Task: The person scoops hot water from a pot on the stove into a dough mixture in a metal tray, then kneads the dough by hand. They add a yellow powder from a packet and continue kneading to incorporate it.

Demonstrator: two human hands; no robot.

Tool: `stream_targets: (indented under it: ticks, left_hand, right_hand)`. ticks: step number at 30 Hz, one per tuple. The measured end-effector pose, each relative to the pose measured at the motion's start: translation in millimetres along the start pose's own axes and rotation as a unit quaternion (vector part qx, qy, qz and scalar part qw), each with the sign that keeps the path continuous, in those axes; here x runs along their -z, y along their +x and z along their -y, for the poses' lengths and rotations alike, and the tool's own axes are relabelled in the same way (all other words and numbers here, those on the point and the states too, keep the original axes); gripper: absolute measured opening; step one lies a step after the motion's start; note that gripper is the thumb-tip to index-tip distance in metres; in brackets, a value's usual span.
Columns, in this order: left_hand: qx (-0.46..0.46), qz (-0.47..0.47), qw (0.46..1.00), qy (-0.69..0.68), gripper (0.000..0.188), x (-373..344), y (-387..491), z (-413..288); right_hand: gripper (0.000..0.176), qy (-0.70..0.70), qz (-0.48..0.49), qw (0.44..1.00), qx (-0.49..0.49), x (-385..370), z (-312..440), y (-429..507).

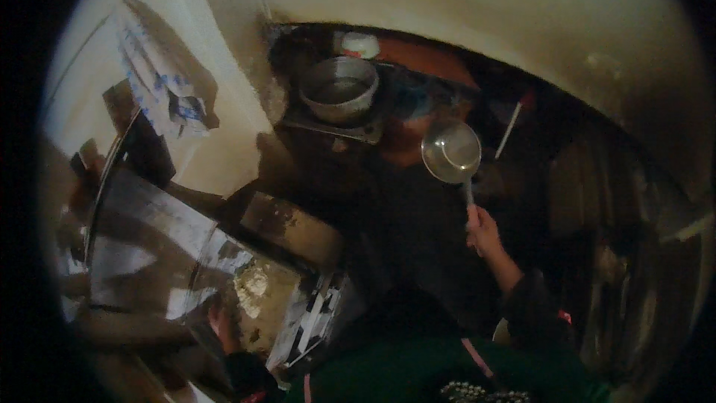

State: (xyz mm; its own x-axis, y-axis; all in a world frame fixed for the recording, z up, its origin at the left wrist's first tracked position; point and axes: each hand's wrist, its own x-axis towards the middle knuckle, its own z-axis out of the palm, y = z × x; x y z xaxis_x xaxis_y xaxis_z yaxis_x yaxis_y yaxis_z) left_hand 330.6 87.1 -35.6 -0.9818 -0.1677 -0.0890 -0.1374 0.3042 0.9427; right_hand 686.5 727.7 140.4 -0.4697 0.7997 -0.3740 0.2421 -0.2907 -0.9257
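Note:
My right hand (482,232) grips the handle of a round, shiny dipper or small pan (452,151). Its bowl is held out ahead of me, and its contents cannot be made out. Beyond it, to the left, a wide metal pot (338,95) sits on a flat square base, perhaps a stove. At the lower left, my left hand (219,322) is beside a brown surface (274,296) with a pale, flaky patch. Shadow and blur hide its fingers, so whether it holds anything is unclear.
A white container (361,45) is behind the pot. To the right of the dipper leans a thin pale stick (508,131). A blue-patterned cloth (162,84) hangs at the upper left. Below it is a worn brown block (291,232). Much of the floor is very dark.

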Motion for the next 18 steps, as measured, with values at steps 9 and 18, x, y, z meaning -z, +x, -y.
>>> stream_targets:
  ticks: [9,18]
  left_hand:
    - [-0.002,-0.103,0.994,-0.037,0.036,34,-41,28]
    - [-0.235,-0.108,0.963,0.077,0.033,-25,-81,-59]
  right_hand:
    - [0.035,-0.037,0.167,0.978,0.122,-132,108,176]
    - [0.036,-0.573,0.087,0.721,0.38,-231,177,328]
